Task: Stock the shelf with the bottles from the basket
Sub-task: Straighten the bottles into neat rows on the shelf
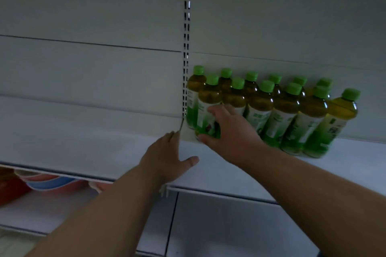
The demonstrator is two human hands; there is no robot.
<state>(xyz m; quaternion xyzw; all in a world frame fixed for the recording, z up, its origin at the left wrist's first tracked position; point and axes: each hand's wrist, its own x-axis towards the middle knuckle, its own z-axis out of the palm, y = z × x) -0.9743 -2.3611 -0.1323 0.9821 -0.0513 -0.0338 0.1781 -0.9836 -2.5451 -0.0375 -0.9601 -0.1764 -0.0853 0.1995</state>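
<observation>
Right hand (227,129) wrapped round front-left bottle (208,110), seating it on shelf (240,171); left hand (167,158) spread flat, bracing. Placement step; next likely release, fetch another.

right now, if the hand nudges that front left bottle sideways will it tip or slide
The front left bottle looks full, so probably heavy enough to slide. Being tall and narrow, a high push may tip it into its neighbours. The right hand wraps it low.

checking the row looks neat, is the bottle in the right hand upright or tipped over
Upright: the bottle stands base down on the shelf, green cap on top, right hand around its label.
</observation>
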